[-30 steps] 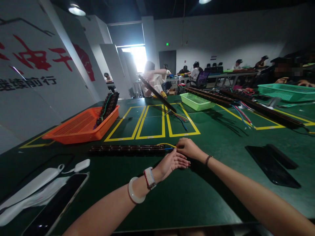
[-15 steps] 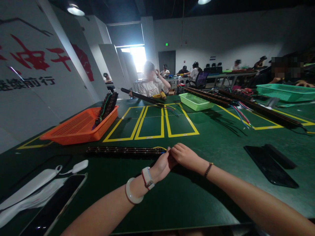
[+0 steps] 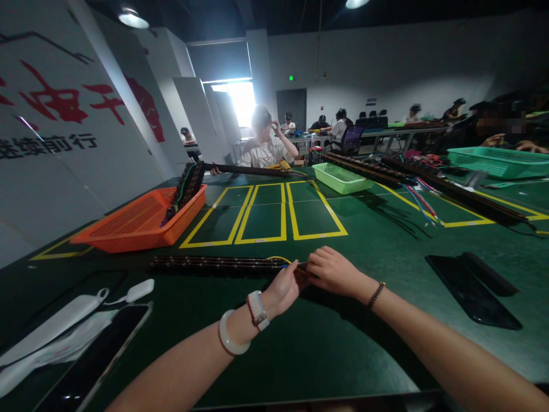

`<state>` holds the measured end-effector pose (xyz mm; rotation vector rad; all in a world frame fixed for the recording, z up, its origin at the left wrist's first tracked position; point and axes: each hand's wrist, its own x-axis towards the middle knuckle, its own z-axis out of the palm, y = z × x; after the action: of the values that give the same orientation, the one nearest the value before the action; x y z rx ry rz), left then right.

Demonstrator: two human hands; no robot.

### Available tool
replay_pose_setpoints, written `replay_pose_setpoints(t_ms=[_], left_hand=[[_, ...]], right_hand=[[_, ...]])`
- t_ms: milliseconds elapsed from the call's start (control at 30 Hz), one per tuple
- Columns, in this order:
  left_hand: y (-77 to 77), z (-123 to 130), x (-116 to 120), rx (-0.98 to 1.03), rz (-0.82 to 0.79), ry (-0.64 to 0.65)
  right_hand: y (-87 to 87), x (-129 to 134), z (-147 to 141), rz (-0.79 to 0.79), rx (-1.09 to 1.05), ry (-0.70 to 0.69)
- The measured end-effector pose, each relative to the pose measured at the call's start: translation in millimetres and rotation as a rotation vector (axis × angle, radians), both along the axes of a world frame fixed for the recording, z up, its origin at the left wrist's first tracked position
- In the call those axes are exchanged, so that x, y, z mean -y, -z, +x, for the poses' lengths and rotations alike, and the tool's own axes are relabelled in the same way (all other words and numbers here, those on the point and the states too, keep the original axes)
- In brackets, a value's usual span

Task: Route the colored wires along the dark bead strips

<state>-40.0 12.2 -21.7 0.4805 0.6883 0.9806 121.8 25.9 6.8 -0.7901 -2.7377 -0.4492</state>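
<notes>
A long dark strip with rows of small shiny spots lies crosswise on the green table. A yellow wire and a bit of blue wire come out at its right end. There my left hand, with a watch and a pale bangle on its wrist, is closed on the wires. Just to the right, my right hand, wearing a ring and a beaded bracelet, pinches the wires' far part. A short stretch of wire shows between the two hands; the wire ends are hidden by my fingers.
An orange basket holding dark strips stands at the left, a green basket farther back. Phones and a white case lie at the sides. Across the table a person handles another strip.
My right hand has moved slightly right, away from my left, exposing a stretch of wire between them. My left hand stays in place. The person opposite has lowered their strip's left end.
</notes>
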Motion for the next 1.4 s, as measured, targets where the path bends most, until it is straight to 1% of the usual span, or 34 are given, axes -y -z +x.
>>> replay_pose_setpoints(t_ms=[100, 167, 367, 567, 667, 867, 1033, 1133, 1267, 1333, 1400], left_hand=[[-0.3, 0, 0, 0.008, -0.005, 0.004], [-0.3, -1, 0, 0.02, 0.002, 0.015], [-0.2, -2, 0, 0.096, 0.062, 0.104], [1.4, -4, 0, 0.0, 0.1, 0.097], [1.3, -5, 1, -0.035, 0.103, 0.097], [0.6, -5, 1, -0.044, 0.101, 0.131], [-0.9, -6, 1, -0.055, 0.085, 0.131], [-2.7, -6, 2, -0.06, 0.085, 0.146], [-4.4, -5, 3, -0.03, 0.067, 0.125], [-4.1, -5, 3, -0.007, 0.063, 0.11], [-3.1, -5, 3, -0.003, 0.069, 0.12]], right_hand=[[1.4, 3, -7, -0.003, -0.001, 0.051], [1.8, 4, -8, -0.032, -0.05, 0.084], [5.2, -5, 3, -0.169, -0.359, 0.137], [16.2, -24, 11, -0.287, -0.554, 0.131], [21.9, -33, 13, -0.32, -0.587, 0.14], [34.8, -49, 13, -0.229, -0.569, 0.154], [43.3, -57, 11, -0.253, -0.515, 0.167], [38.7, -51, 15, -0.272, -0.558, 0.125], [16.7, -32, 25, -0.292, -0.649, 0.027], [3.6, -23, 28, -0.315, -0.599, 0.013], [-7.1, -16, 29, -0.377, -0.486, 0.017]])
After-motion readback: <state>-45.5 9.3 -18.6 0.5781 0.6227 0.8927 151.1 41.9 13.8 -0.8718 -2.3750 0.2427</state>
